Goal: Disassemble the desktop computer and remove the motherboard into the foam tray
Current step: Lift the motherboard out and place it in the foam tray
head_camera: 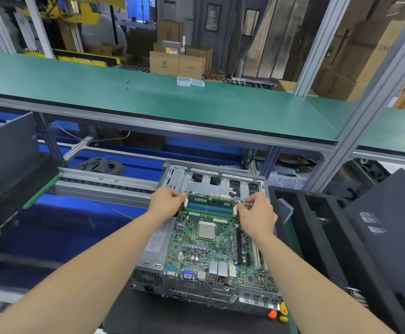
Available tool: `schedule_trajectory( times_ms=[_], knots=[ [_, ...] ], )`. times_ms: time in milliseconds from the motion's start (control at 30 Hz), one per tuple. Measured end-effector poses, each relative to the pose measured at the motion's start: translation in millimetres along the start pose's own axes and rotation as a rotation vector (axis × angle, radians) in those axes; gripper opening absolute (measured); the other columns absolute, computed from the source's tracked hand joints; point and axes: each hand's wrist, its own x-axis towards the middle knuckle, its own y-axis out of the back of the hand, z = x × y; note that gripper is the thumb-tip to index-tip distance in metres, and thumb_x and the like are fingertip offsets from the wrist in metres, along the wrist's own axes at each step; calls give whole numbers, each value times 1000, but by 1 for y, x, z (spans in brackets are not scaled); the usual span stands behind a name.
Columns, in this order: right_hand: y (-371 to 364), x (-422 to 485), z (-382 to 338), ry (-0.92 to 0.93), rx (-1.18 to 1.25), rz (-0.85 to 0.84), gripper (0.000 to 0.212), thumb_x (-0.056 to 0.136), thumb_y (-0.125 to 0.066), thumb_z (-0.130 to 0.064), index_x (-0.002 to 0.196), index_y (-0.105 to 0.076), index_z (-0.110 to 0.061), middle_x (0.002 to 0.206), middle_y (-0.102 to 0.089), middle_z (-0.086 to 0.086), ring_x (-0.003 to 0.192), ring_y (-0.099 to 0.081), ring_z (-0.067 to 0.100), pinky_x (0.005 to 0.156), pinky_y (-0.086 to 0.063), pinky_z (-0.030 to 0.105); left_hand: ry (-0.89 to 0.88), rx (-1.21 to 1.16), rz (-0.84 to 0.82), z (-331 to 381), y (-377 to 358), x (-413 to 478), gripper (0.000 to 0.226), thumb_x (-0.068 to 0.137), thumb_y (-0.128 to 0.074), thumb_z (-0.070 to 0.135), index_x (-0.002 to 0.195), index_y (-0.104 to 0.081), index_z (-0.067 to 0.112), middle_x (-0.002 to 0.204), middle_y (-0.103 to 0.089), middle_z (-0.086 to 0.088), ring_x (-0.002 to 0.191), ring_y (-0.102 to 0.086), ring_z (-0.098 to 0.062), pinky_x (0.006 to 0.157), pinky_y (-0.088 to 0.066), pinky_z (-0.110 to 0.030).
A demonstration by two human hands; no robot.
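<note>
Two hands, head view: both are on the far edge of the motherboard (pixel 206 251), one at each corner beside the memory slots (pixel 209 207).
Left hand (pixel 166 201): fingers curled over the far-left corner, pinching the board edge.
Right hand (pixel 257 213): fingers bent and closed on the far-right corner; the fingertips are partly hidden.
Motherboard: lying in the open chassis (pixel 203 182), processor face up, rear ports (pixel 196 273) toward the camera. Whether it has cleared the chassis floor, I cannot tell.
Board versus fingers: the whole board stretches from the fingertips back toward the person, between the two forearms.
Risk, ports: pull straight up and the rear ports could catch in the back-panel cut-outs, and the board would flex.
Risk, grip: two corner pinches on one edge leave the near end hanging; a slip would drop it onto the metal.
Risk, tray: the foam tray (pixel 317 237) sits just right of the chassis, so a hasty swing could clip its wall.
</note>
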Motion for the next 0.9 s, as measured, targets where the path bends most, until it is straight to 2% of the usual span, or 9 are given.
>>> schedule_trajectory(
  times_ms=[67, 167, 267, 333, 467, 600, 733, 833, 900],
  knots=[
    [1, -4, -1, 63, -15, 31, 10, 97, -63, -35, 102, -55, -31, 105, -57, -13, 97, -58, 16, 102, -35, 44, -101, 9, 73, 4, -1, -6, 13, 102, -61, 25, 95, -71, 20, 90, -68, 6, 84, -63, -14, 69, -44, -22],
    [1, -8, -7, 269, -58, 74, 14, 100, -59, -32, 113, -65, -32, 109, -67, -13, 102, -63, 13, 105, -36, 42, -371, 159, 29, 10, 0, -15, 18, 102, -62, 26, 116, -73, 23, 103, -69, 10, 90, -63, -7, 80, -49, -24],
    [-2, -9, -18, 428, -95, -131, 29, 99, -63, -37, 126, -69, -28, 117, -71, -9, 109, -63, 14, 102, -48, 39, -528, 420, -22, 14, -5, -11, 23, 99, -68, 26, 120, -72, 17, 116, -66, 3, 108, -60, -14, 98, -46, -29],
    [-5, -9, -26, 431, -152, -193, 26, 100, -64, -37, 122, -72, -27, 113, -71, -7, 105, -63, 16, 93, -53, 38, -523, 443, -24, 19, -7, -9, 19, 104, -59, 19, 115, -73, 11, 114, -67, -3, 107, -61, -21, 94, -45, -28],
    [-4, -3, -37, 359, -99, -137, 14, 104, -60, -28, 103, -73, -23, 96, -70, -5, 85, -65, 19, 73, -54, 36, -521, 408, 17, 28, -10, -4, 19, 109, -48, 14, 104, -65, 10, 101, -61, 0, 96, -61, -23, 82, -51, -38],
    [2, 3, -43, 328, 14, -110, 11, 104, -60, -25, 105, -70, -22, 89, -68, -7, 79, -62, 14, 71, -49, 33, -491, 286, 67, 37, -9, 2, 18, 107, -52, 14, 100, -69, 12, 91, -65, 3, 84, -62, -17, 73, -51, -33],
    [11, 5, -36, 271, 121, -102, 11, 103, -63, -23, 107, -73, -21, 87, -67, -14, 81, -62, 9, 76, -45, 30, -390, 1, 17, 48, -14, 8, 13, 103, -60, 19, 98, -71, 20, 85, -71, 10, 68, -70, -3, 67, -59, -26],
    [22, 6, -25, 209, 150, -55, 18, 101, -65, -27, 114, -75, -19, 100, -72, -9, 90, -61, 8, 83, -40, 24, -284, -278, -48, 66, -31, 12, 5, 101, -64, 18, 101, -69, 17, 92, -71, -5, 74, -72, -14, 72, -61, -31],
    [34, 8, -15, 164, 209, -29, 20, 101, -65, -30, 114, -77, -21, 102, -77, -7, 89, -66, 9, 84, -48, 27, -230, -399, -91, 82, -47, 13, 4, 100, -67, 19, 102, -69, 16, 96, -71, -11, 80, -73, -22, 76, -62, -34]
  ],
)
